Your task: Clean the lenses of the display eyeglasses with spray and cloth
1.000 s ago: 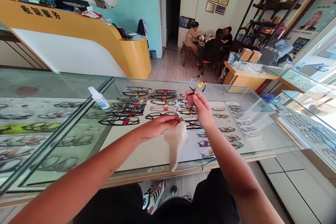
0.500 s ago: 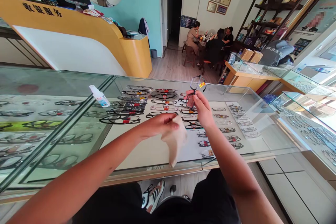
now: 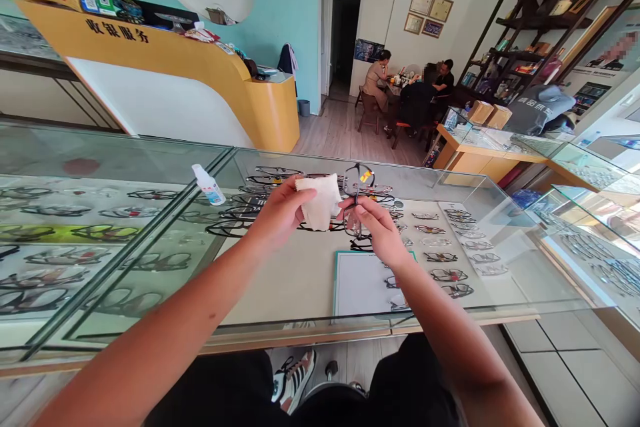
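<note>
Head cam feed at my end: glasses [image 3: 358, 180] are up in the air over the glass-topped table [image 3: 275, 287], near mid-view, in my right hand [image 3: 377, 228]. Thin dark frame, smooth, rounded rims, clear lenses; yellow-orange sticker [image 3: 367, 175] on the upper lens. My right hand pinches the frame around its middle between thumb and fingers.

Orientation: long axis across the two lenses runs nearly vertical in view, one lens above my fingers, the other below. So the pair stands on end, sideways to normal wear. I can't tell exactly which way the lens fronts face.

My left hand [image 3: 280, 213] pinches a cloth [image 3: 319, 203] — off-white, soft, matte, roughly squarish, thumb on the near face. Its right edge is just beside the frame and my right fingertips; can't tell from here whether it touches the lens.

On the glass, left of the hands: small bottle [image 3: 208, 185], white cap, blue-marked label, slim body, top pointing up and a bit left in view. Under the glass: rows of spectacle frames [image 3: 441, 257], mostly lying lengthwise left to right, plus a flat white board [image 3: 356, 287] with a teal edge — below my right wrist.
</note>
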A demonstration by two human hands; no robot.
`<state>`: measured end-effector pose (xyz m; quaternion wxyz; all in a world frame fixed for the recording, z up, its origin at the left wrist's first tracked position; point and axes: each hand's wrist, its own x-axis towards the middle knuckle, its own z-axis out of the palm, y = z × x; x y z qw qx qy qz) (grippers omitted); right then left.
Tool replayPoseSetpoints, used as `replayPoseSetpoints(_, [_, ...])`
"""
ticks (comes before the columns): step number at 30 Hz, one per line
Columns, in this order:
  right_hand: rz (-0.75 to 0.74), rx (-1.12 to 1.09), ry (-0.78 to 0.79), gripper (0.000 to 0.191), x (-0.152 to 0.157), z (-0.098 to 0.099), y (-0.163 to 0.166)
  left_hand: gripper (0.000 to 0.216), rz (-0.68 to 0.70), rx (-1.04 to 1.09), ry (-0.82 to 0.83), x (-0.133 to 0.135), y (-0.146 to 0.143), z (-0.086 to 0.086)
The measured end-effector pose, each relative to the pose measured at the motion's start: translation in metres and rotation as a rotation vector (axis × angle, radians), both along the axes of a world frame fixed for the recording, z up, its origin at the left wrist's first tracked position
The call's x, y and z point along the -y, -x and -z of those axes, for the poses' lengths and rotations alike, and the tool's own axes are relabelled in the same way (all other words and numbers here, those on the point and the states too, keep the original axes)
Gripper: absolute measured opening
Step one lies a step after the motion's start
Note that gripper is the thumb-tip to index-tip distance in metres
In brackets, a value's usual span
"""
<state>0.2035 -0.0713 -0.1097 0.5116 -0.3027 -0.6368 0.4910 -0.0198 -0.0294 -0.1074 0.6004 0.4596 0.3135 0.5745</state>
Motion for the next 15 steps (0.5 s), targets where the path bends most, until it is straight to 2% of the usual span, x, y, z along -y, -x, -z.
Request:
replayPoseSetpoints(5, [-0.103, 0.019, -0.007, 0.043, 0.003, 0.004, 0.008, 0.047, 0.014, -0.077, 0.021, 0.016, -0.011, 0.001])
replayPoseSetpoints(11, [-0.087, 0.069, 0.005, 0.048, 0.002, 0.005, 0.008, 0.046, 0.091, -0.077, -0.081, 0.018, -0.013, 0.005])
replayPoseSetpoints(15, [-0.085, 0.086, 0.011, 0.051, 0.001, 0.005, 0.008, 0.046, 0.037, -0.124, -0.137, 0.018, -0.013, 0.007])
